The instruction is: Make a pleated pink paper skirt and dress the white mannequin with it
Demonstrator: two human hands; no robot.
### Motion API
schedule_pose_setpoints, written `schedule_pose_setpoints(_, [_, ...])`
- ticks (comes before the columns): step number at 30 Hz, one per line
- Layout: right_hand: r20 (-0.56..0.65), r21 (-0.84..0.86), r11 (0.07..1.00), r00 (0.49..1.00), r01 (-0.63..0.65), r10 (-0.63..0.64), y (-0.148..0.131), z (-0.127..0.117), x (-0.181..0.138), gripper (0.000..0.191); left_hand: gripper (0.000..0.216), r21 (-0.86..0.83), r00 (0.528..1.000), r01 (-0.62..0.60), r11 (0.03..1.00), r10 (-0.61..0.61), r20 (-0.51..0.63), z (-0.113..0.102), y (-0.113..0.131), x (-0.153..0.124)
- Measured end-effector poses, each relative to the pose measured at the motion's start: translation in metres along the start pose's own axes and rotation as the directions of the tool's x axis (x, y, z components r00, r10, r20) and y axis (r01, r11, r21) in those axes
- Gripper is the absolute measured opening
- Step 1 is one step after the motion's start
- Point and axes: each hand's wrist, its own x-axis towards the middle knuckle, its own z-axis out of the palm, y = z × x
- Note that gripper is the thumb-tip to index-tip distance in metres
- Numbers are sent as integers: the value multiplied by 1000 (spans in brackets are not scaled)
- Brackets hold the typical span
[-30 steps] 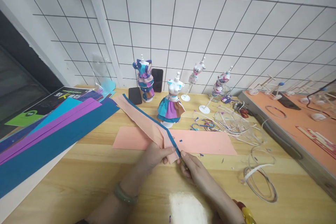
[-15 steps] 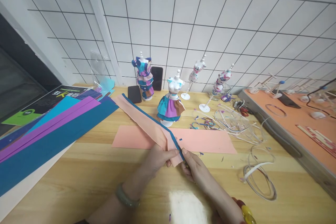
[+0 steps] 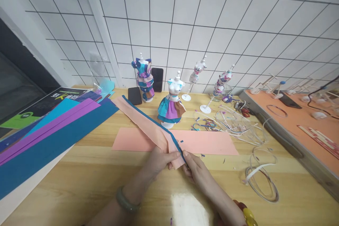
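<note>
Pinching the near end of the long peach-and-teal strip (image 3: 148, 127), the left hand (image 3: 159, 160) and the right hand (image 3: 197, 171) are both closed on it. The work seems to be at that end only, and the length beyond them looks untouched. A flat peach sheet (image 3: 212, 143) lies just past the hands on the bench (image 3: 79, 176), with a dressed mannequin (image 3: 171, 107) farther off. Nothing blocks them.

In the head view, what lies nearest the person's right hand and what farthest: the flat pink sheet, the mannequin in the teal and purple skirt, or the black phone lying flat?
From the right hand:
1. flat pink sheet, on the table just beyond the fingers.
2. mannequin, standing behind the sheet, centre.
3. black phone, farther back and left, near the wall.
</note>
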Motion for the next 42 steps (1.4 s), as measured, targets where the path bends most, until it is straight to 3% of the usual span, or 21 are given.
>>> schedule_pose_setpoints(10, [-3,-40,999,1000,28,-28,-2,1,-1,52,36,-107,998,13,994,-21,-65,2,4,0])
schedule_pose_setpoints(21, [14,31,1000,1000,-2,2,-5,3,-2,54,31,-81,993,44,996,-52,-102,5,0,-1])
schedule_pose_setpoints(30, [46,43,998,998,44,-46,-18,4,-3,59,28,-33,994,49,998,-52,-97,6,-1,-3])
schedule_pose_setpoints(42, [41,60,996,997,65,-67,-17,3,-3,59,33,-99,994,69,993,-76,-75,7,0,-3])
